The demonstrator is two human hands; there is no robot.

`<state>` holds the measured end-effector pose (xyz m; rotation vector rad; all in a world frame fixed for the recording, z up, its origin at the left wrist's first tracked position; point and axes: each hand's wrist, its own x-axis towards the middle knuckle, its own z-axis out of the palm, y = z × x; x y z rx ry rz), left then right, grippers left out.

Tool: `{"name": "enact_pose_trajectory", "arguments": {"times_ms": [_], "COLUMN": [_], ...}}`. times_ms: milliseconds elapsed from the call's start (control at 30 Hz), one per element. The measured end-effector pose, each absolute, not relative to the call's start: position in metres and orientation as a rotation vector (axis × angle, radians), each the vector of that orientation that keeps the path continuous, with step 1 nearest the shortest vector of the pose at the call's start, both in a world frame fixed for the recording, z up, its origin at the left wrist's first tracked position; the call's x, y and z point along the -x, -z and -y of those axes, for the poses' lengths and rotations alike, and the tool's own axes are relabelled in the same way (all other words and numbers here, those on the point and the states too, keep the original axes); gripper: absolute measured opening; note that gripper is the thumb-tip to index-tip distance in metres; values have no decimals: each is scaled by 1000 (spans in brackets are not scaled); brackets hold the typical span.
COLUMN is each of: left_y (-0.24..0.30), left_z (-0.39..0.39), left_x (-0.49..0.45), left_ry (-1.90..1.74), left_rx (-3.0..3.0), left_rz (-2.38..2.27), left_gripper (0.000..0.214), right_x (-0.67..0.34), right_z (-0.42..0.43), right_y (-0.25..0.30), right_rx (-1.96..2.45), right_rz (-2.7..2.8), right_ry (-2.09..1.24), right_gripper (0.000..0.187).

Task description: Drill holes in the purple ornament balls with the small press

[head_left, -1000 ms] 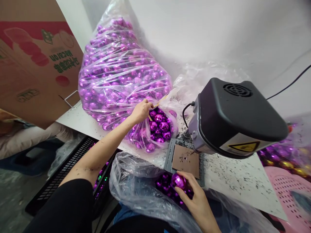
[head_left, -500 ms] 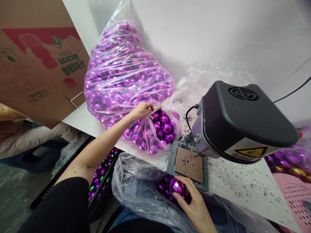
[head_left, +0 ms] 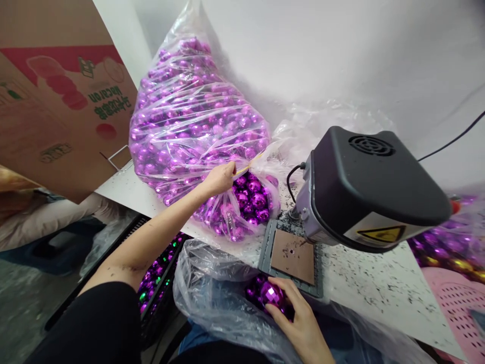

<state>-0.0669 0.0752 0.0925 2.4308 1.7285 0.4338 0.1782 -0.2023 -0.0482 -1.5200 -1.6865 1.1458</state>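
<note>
My left hand [head_left: 222, 178] is closed at the torn side of a large clear plastic bag [head_left: 178, 30]. From its fingers a thin yellow tie [head_left: 243, 171] runs to the gathered plastic. Shiny purple disco balls [head_left: 258, 199] show through the opening just below that hand. Low in front of me, my right hand [head_left: 299, 313] has thumb and fingers around a purple disco ball [head_left: 271, 294]. More purple balls lie under it, in a clear plastic bag [head_left: 204, 283] spread over my lap.
A black machine head [head_left: 379, 187] with a warning label overhangs a brown plate [head_left: 293, 257] on a grey base. Dark flecks litter the white table [head_left: 379, 283]. A cardboard box [head_left: 64, 116] stands left, a black crate [head_left: 159, 283] of balls below it, a pink basket [head_left: 454, 303] right.
The fingers of my left hand have curled more tightly at the yellow tie, and the hand sits slightly lower. My right hand still holds the ball in nearly the same place.
</note>
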Motion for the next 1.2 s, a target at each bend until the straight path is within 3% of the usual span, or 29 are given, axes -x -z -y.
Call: {"name": "enact_pose_trajectory", "arguments": {"times_ms": [267,767,1200], "left_y": [-103,-63,-40], "left_z": [-54,-27,-12], "left_x": [76,112,94], "left_ry": [-299,-293,-530], "left_rx": [-2411,-2414,-2243], "left_rz": [-1813,-1658,-2017], "left_gripper": [31,28,21], "right_x": [-178,-187,-165], "right_z": [203,201,180], "right_y": [53,55,41], "right_rx": [1506,1491,1378], "right_rz": [1675,1669,1741], "right_ry": [-1146,-1107,-1210], "right_gripper": [45,42,40]}}
